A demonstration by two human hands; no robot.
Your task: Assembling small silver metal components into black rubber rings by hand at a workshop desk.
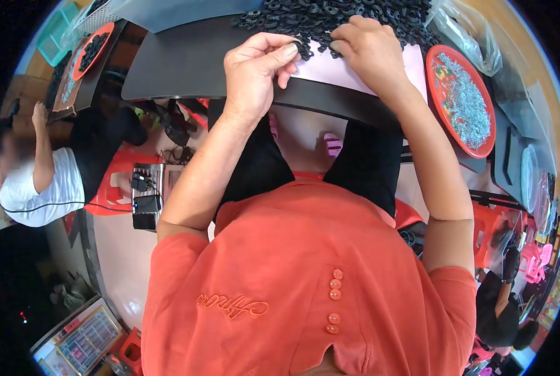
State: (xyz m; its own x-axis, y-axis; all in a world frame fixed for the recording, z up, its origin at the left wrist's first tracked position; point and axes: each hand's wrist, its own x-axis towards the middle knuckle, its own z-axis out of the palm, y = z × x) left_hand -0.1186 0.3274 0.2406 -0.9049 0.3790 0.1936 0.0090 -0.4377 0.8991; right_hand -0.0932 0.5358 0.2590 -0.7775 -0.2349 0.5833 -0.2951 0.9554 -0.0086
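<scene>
Between the thumb and fingers of my left hand point(258, 66) is a small black plastic part point(304, 50), held above the table's near edge. My right hand point(371, 53) reaches over the front of a large pile of similar black parts point(342, 15). Its fingers are bent, with the thumb and fingertips close together next to another black part point(334, 52); whether they grip it is hard to make out. Beneath both hands lies a pale pink sheet point(355, 78) on the dark table point(186, 66).
To the right, a red round tray point(435, 94) holds many small silvery pieces. A clear plastic bag point(474, 37) lies behind it. A grey bin point(186, 12) stands at the back left. Another person point(48, 169) sits at a table on the left, near an orange tray point(108, 34) of black parts.
</scene>
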